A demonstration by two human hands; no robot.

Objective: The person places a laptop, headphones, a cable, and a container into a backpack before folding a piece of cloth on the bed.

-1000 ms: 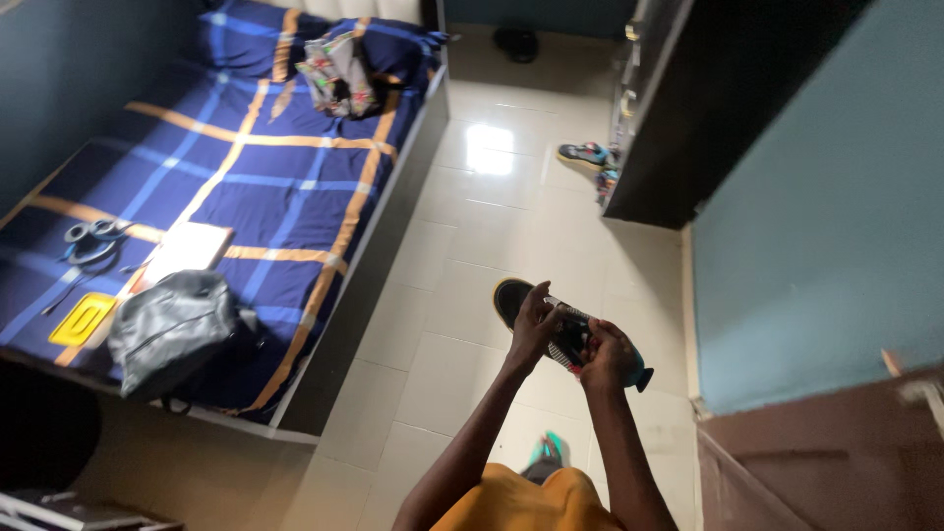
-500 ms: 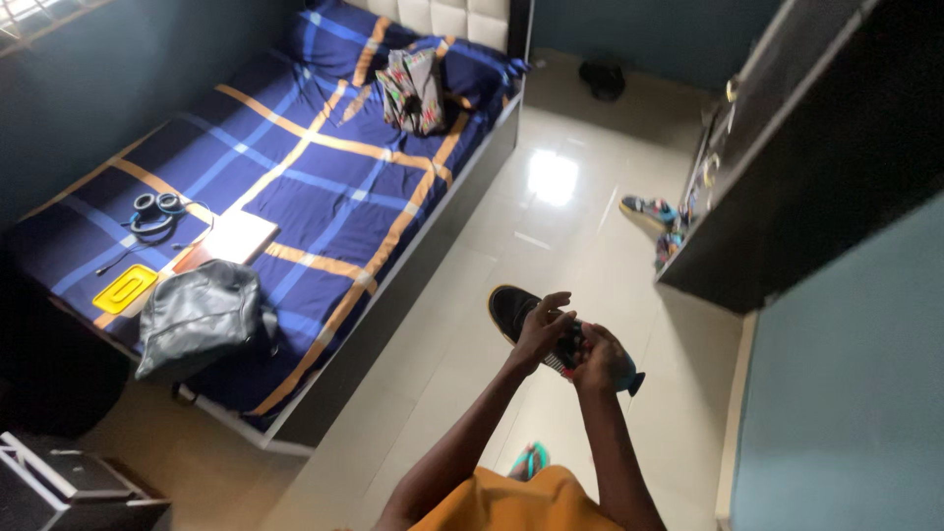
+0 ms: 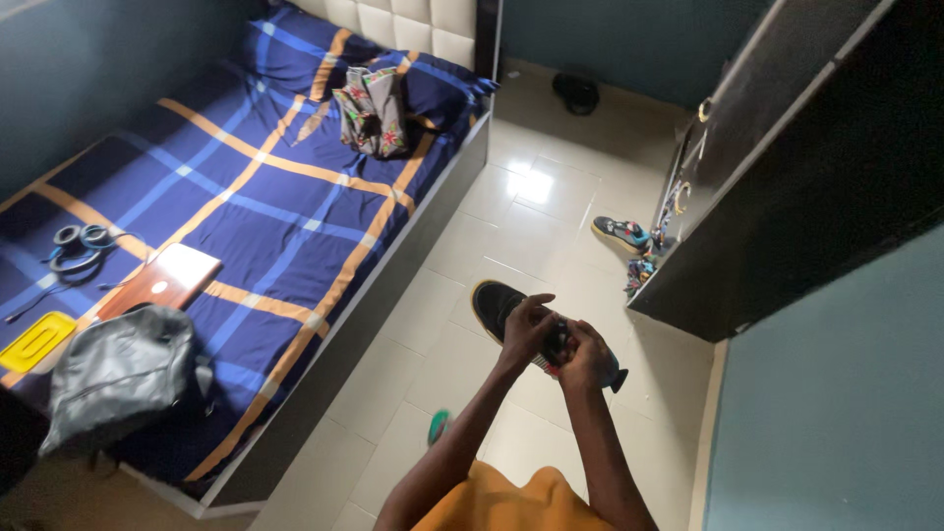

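Note:
I hold a black shoe point(image 3: 499, 303) in front of me, above the pale tiled floor point(image 3: 531, 226). My left hand point(image 3: 526, 329) grips its upper side near the middle. My right hand point(image 3: 586, 356) closes on the heel end, where a bit of red shows. The toe points away to the upper left. Both forearms reach out over an orange garment point(image 3: 511, 501) at the bottom edge.
A bed point(image 3: 256, 197) with a blue plaid cover fills the left, carrying a grey bag point(image 3: 118, 369), laptop point(image 3: 162, 280), headphones point(image 3: 79, 244), yellow case point(image 3: 34, 339) and folded clothes point(image 3: 374, 108). A dark wardrobe point(image 3: 787, 167) stands right, shoes point(image 3: 621, 232) at its foot.
The view has swung so the bed sits lower left and the wardrobe looms larger. My hands keep hold of the black shoe in the same grip.

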